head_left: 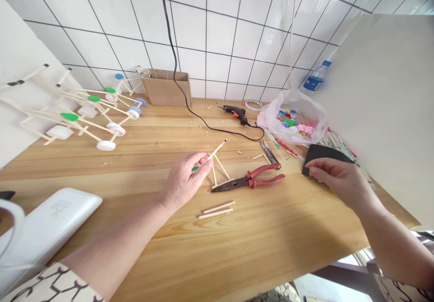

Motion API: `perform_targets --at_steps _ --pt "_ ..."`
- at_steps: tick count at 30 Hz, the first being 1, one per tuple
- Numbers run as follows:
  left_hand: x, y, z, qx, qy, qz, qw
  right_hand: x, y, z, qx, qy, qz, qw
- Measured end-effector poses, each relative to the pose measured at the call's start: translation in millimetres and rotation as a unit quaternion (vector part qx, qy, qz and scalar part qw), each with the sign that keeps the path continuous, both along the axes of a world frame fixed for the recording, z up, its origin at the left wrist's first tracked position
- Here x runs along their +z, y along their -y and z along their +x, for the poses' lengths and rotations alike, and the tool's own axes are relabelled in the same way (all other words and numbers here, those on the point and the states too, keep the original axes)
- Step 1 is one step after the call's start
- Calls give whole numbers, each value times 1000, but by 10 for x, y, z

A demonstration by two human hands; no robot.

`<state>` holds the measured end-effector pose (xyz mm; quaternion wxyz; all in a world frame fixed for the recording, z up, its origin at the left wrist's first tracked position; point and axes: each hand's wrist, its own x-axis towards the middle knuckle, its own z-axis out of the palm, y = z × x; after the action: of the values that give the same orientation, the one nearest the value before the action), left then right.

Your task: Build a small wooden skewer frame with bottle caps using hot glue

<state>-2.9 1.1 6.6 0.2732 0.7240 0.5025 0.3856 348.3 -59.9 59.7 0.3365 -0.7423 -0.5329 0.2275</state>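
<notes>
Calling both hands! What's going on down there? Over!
Left hand: holding pale wooden-stick frame. Right hand: at edge of flat black sheet, grip unclear. Red-handled metal pliers: close beside frame's lower end.

My left sleeve [56, 284] is cream with dark, angular branching lines; my right sleeve [402, 289] looks similar.

the single view looks from the person's head, above the near edge of the tabletop [288, 229], forward and down toward the tiled wall [220, 30] behind. it is close enough that the left hand [186, 177] and the right hand [346, 180] show large, and wide enough to take in the pale panel [389, 89] at right.
</notes>
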Motion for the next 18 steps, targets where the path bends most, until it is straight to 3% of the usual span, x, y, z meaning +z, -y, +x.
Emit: perform_targets --at_steps 7,15,18 --pt "-18 -17 3 -5 10 -3 1000 -236 -24 34 99 141 -42 984" --pt "-4 -4 5 -7 3 6 1000 -280 40 -80 138 218 -36 966" --pt "-9 -4 4 -6 3 6 1000 -247 94 -141 140 194 -29 970"
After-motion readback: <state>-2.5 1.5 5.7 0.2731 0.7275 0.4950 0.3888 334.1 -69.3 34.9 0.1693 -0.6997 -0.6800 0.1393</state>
